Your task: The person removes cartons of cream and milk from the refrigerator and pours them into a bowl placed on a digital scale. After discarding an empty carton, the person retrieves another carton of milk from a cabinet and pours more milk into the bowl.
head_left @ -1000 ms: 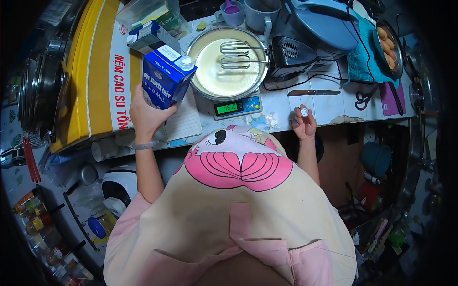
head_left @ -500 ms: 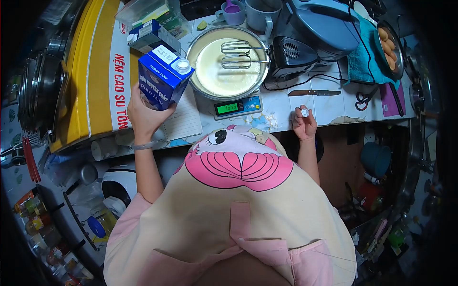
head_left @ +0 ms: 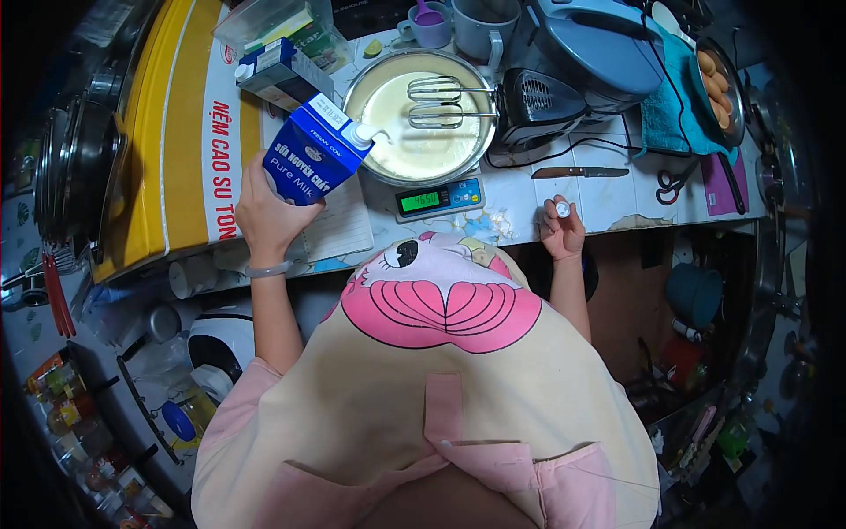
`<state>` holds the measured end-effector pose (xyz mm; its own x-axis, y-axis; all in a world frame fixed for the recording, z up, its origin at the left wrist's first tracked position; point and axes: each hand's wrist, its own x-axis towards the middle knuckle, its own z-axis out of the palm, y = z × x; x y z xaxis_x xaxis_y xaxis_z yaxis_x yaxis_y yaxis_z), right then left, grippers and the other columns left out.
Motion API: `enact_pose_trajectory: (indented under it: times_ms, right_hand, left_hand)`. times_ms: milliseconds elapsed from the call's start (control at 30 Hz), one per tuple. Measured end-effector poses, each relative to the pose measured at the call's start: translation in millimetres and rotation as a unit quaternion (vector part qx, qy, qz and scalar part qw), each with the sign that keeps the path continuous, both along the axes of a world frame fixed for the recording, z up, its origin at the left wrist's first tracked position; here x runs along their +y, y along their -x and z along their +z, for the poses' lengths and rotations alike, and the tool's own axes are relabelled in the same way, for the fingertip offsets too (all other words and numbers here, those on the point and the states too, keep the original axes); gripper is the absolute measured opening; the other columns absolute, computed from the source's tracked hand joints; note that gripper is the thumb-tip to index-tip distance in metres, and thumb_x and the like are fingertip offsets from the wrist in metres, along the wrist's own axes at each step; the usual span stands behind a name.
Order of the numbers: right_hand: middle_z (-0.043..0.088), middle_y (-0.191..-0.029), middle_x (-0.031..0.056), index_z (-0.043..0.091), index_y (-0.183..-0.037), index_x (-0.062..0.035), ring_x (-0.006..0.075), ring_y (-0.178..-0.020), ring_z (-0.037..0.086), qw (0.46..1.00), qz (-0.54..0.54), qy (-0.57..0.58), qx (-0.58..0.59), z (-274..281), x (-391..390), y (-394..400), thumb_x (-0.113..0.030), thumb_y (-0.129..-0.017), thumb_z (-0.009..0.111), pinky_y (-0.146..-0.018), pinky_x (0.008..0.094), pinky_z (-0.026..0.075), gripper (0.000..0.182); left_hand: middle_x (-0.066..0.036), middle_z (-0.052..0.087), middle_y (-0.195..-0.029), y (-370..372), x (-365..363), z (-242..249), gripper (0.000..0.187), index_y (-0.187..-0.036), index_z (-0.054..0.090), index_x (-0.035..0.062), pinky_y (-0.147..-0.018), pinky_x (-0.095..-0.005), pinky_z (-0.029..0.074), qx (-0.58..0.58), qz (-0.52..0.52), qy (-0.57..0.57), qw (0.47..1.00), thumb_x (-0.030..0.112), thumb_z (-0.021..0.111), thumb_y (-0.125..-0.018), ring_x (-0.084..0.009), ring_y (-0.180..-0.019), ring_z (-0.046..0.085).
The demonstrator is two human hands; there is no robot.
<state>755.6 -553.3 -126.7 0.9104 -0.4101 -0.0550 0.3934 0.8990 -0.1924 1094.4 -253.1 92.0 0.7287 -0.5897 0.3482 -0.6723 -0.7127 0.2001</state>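
My left hand (head_left: 273,212) is wrapped round a blue milk carton (head_left: 313,154), which tilts to the right with its spout over the rim of a metal bowl (head_left: 351,88). White milk (head_left: 379,137) comes out of the spout. Pale creamy liquid (head_left: 397,106) fills much of the bowl, which rests on a digital kitchen scale (head_left: 439,199) with a lit green display. Over the bowl reach the beaters of a black hand mixer (head_left: 539,101). Near the counter's front edge, my right hand (head_left: 564,236) pinches a small white cap (head_left: 563,209).
A knife (head_left: 580,172) and scissors (head_left: 675,183) lie right of the scale. A second carton (head_left: 284,72) stands behind the held one. Further back are a measuring cup (head_left: 432,30), a grey mug (head_left: 485,26) and a pan of eggs (head_left: 718,88). The mixer's cord crosses the tiles.
My left hand has tipped the milk carton further right toward the bowl, and milk now flows from its spout. My right hand has stayed still with the cap.
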Motion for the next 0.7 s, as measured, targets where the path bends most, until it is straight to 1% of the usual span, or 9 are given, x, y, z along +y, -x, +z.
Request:
enact_pose_trajectory:
  times_ms: [433, 567, 700]
  right_hand:
    - [0.051, -0.092, 0.0116, 0.056, -0.120, 0.0001, 0.0168, -0.071, 0.054, 1.000, 0.007, 0.007, -0.014, 2.6, 0.3, -1.0, -0.030, -0.100, 0.047, -0.066, 0.0267, 0.055, 0.037]
    - [0.051, -0.092, 0.0114, 0.057, -0.119, 0.0000, 0.0167, -0.071, 0.054, 1.000, 0.007, 0.009, -0.011, 2.4, 0.1, -0.7, -0.030, -0.100, 0.047, -0.065, 0.0262, 0.054, 0.037]
    - [0.051, -0.092, 0.0113, 0.057, -0.119, -0.0001, 0.0165, -0.071, 0.054, 1.000, 0.006, 0.009, -0.011, 0.7, -0.4, -0.2, -0.030, -0.100, 0.048, -0.065, 0.0259, 0.054, 0.037]
  left_hand:
    - [-0.013, 0.060, -0.107, -1.9, -1.9, 5.3, 0.088, -0.123, 0.050, 0.0054, -0.072, -0.0369, 0.055, -0.027, -0.015, -0.021, 0.999, 0.035, 0.085, -0.048, -0.0282, -0.090, 0.065]
    - [-0.013, 0.061, -0.107, -1.7, -2.0, 4.0, 0.089, -0.124, 0.050, 0.0051, -0.073, -0.0374, 0.055, -0.011, -0.008, -0.017, 1.000, 0.036, 0.085, -0.048, -0.0287, -0.091, 0.065]
    - [-0.014, 0.061, -0.107, -2.5, -2.2, -2.6, 0.090, -0.124, 0.049, 0.0035, -0.077, -0.0383, 0.054, 0.011, -0.007, 0.019, 1.000, 0.037, 0.085, -0.049, -0.0302, -0.091, 0.064]
